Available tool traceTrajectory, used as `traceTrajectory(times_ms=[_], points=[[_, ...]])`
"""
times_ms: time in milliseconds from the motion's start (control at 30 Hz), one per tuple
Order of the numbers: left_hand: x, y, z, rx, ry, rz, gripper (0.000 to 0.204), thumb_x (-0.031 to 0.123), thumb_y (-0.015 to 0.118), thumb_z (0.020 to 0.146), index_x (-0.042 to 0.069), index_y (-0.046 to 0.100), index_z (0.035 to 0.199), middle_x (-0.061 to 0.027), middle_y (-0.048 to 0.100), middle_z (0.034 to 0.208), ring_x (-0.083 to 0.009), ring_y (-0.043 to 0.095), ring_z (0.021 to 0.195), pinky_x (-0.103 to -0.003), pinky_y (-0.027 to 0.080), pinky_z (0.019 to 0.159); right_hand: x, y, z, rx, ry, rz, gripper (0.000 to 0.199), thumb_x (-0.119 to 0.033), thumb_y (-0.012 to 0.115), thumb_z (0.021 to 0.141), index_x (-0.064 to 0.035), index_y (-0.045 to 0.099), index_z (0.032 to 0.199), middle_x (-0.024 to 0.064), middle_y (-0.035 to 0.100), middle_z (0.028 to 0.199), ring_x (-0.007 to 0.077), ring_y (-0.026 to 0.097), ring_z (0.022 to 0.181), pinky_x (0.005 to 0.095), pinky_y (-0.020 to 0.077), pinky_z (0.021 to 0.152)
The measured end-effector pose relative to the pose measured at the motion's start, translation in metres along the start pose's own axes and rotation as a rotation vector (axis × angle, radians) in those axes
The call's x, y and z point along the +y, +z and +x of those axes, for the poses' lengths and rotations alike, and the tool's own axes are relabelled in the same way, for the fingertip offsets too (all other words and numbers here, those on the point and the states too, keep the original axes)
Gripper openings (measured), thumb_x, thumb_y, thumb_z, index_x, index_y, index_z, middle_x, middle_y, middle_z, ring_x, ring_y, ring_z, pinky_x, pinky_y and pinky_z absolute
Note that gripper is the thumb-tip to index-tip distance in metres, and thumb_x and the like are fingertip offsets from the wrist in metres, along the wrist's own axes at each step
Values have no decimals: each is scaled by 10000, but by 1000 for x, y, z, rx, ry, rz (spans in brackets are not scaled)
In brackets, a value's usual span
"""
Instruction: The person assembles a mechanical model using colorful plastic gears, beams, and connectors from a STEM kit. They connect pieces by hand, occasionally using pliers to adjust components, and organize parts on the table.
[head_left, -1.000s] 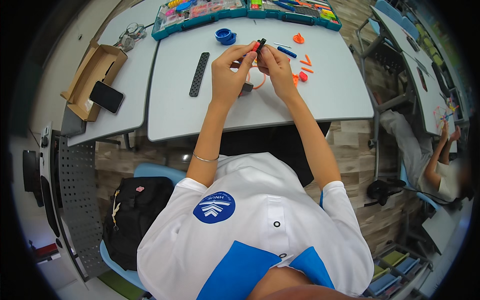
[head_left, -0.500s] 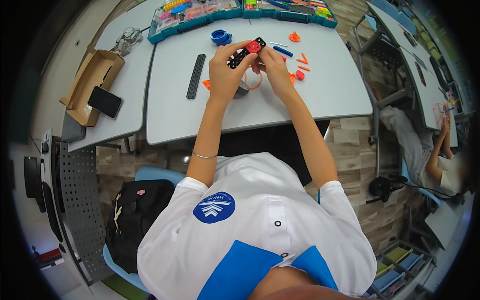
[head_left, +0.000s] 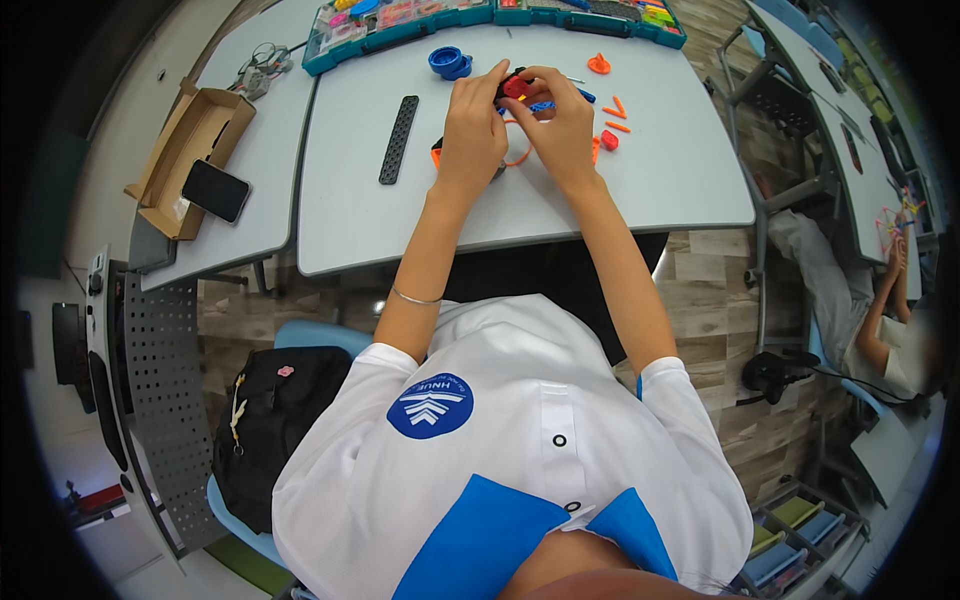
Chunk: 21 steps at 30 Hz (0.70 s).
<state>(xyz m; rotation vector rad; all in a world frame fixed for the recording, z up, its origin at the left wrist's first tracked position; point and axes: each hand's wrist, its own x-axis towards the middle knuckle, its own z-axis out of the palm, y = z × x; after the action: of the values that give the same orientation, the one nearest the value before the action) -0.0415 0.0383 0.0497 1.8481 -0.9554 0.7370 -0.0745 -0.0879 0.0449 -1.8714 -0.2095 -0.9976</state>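
Observation:
Above the white table, my left hand and my right hand are closed together round a small black perforated strip. A red round part sits on the strip between my fingertips. Most of the black strip is hidden behind my fingers. Under and between my hands show blue pieces and an orange ring. Left of my left hand lies a longer black perforated bar. Farther back rests a blue round part. An orange piece peeks out beside my left wrist.
Orange sticks, a red block and an orange cone-like part lie to the right. Teal cases of parts line the far edge. A phone and cardboard box occupy the left table. Another person works far right.
My hands have turned the black strip with its red part, so less of the strip shows. The fingers of my right hand now curl over its top. The whole view has shifted slightly.

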Motion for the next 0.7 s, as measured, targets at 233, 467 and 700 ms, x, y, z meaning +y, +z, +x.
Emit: traceTrajectory(times_ms=[233,467,700], points=[[9,-12,5,-75,-145,-31,344,-2,578,893,17,617,1234,-147,662,1107,-231,664,918,-330,529,779,10,-1,-2,39,-41,-85,267,-53,737,809,16,599,1026,106,675,900,197,695,788,304,592,686],[-4,-23,5,-389,-423,-239,309,208,519,1007,-6,634,1197,-77,599,982,-139,559,846,-287,445,729,5,0,-4,16,9,-51,254,-111,736,829,-5,594,1011,112,670,925,176,683,813,286,576,724],[-5,-18,8,-298,-265,-281,361,239,504,1023,36,611,1301,-73,538,867,-178,543,770,-311,437,686,7,-5,3,-37,314,501,259,-199,712,907,2,608,1032,67,679,941,147,664,875,270,569,744]])
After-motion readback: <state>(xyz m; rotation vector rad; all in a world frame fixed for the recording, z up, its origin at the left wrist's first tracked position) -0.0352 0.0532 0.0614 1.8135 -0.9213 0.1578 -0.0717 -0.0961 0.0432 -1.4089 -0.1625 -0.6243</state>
